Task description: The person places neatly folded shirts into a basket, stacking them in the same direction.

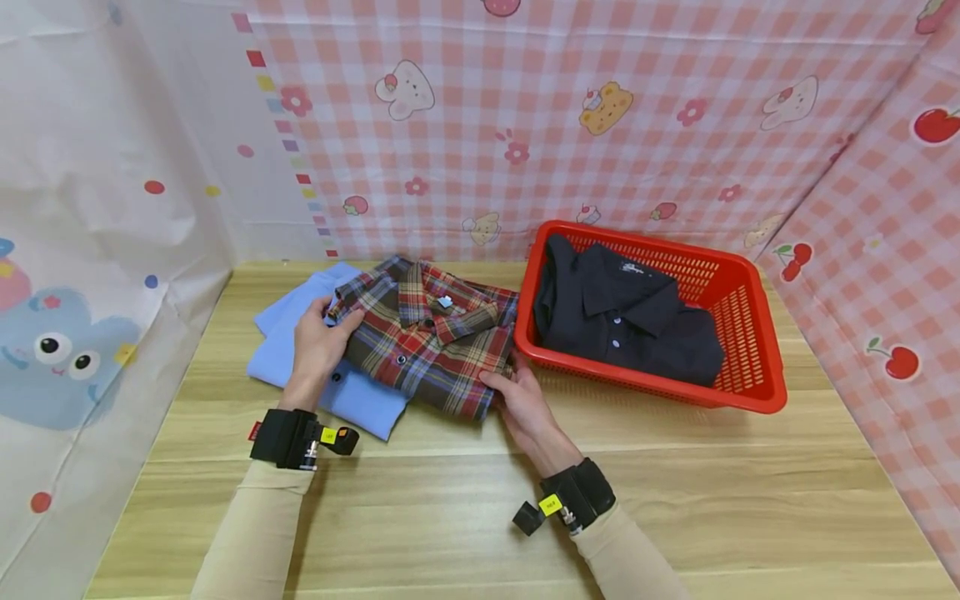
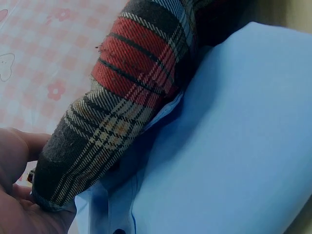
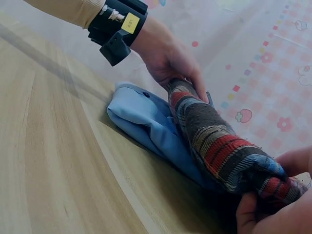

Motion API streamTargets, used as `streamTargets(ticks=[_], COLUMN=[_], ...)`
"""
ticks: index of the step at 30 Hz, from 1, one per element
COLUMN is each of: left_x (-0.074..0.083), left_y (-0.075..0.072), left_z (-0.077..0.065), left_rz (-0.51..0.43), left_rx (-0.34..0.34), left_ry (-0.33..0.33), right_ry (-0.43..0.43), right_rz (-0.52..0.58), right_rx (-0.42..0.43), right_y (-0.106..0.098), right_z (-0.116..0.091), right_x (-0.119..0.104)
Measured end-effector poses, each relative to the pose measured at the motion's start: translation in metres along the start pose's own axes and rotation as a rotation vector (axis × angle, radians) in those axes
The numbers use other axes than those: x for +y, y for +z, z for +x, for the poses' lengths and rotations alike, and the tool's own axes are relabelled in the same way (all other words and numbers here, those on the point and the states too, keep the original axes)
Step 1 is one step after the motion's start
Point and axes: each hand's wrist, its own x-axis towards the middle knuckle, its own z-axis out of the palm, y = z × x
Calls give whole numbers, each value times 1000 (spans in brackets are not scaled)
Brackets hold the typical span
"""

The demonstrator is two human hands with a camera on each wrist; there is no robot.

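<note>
A folded plaid shirt (image 1: 442, 342) in red, brown and blue, collar up, is held between both hands over a folded light blue shirt (image 1: 367, 408). My left hand (image 1: 321, 342) grips its left edge, thumb on top. At its lower right corner, my right hand (image 1: 525, 404) pinches the cloth, beside the red basket. In the left wrist view the plaid shirt (image 2: 117, 112) shows a thick folded edge above the blue shirt (image 2: 234, 131). From the right wrist, the plaid shirt (image 3: 219, 141) appears raised, with the blue shirt (image 3: 146, 117) on the table beneath it.
A red plastic basket (image 1: 652, 383) stands to the right, holding a folded dark shirt (image 1: 630, 308) with its collar up. The wooden table (image 1: 420, 508) meets a pink checked backdrop (image 1: 480, 142) behind and a white sheet on the left.
</note>
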Motion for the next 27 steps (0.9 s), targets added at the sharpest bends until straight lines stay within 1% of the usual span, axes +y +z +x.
streamTargets(ticks=[6, 9, 14, 21, 25, 27], left_x=[5, 7, 10, 11, 12, 12], left_y=[-1, -2, -4, -7, -6, -6], left_z=[-2, -3, -6, -11, -11, -11], left_rz=[-19, -20, -7, 31, 61, 63], left_rx=[25, 46, 50, 64, 107, 129], left_ry=[-6, 2, 14, 23, 66, 83], right_ry=[-22, -33, -49, -24, -34, -45], right_rz=[79, 106, 152, 187, 209, 218], right_rx=[-10, -18, -49, -88, -111, -122], right_y=[3, 5, 10, 13, 15, 16], right_z=[0, 0, -1, -1, -2, -3], right_x=[-2, -5, -12, -18, -18, -18])
